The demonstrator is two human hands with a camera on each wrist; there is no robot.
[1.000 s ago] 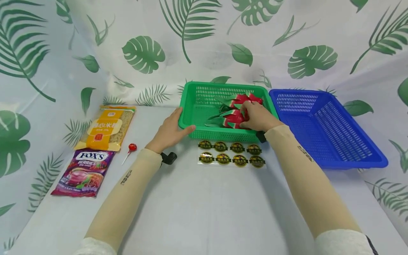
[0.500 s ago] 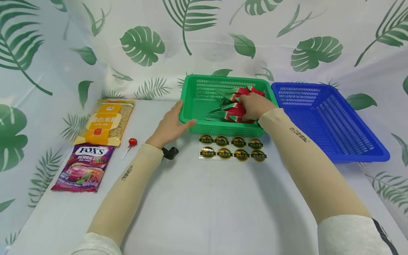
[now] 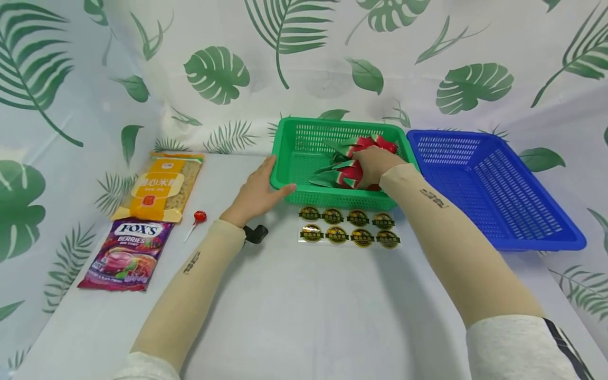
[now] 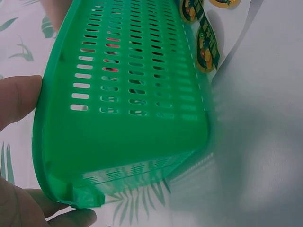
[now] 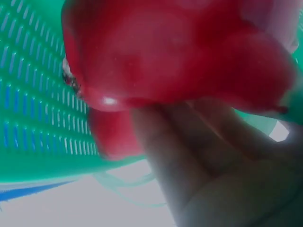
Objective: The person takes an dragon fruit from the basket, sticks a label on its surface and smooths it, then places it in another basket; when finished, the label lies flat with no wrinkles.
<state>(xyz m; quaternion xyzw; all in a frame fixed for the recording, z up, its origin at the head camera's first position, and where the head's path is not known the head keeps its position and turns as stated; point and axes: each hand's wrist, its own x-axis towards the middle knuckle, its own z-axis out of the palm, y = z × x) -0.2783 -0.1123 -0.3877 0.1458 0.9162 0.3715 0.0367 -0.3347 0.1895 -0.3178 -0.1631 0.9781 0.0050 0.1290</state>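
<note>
My left hand (image 3: 258, 194) holds the left front corner of a green plastic basket (image 3: 287, 158). In the left wrist view its thumb (image 4: 19, 98) rests against the rim, and its other fingers lie at the basket's end. Inside the basket, toward the right, lie red dragon fruits with long green leafy tips. My right hand (image 3: 375, 166) reaches over the front rim and grips the nearer dragon fruit (image 3: 348, 173). The right wrist view shows its fingers (image 5: 170, 146) bent against the red skin of a dragon fruit (image 5: 156, 52). Another dragon fruit (image 3: 363, 142) lies just behind.
A blue basket (image 3: 537, 245) stands right of the green one. A sheet of round stickers (image 3: 349, 227) lies in front. At left are a yellow food packet (image 3: 159, 187), a purple FOX'S candy bag (image 3: 125, 256) and a red lollipop (image 3: 199, 216). A leaf-printed cloth hangs behind.
The right hand has shifted slightly left and its wrist has turned, around the nearer dragon fruit. The left hand stays at the basket corner. The head view has shifted a little.
</note>
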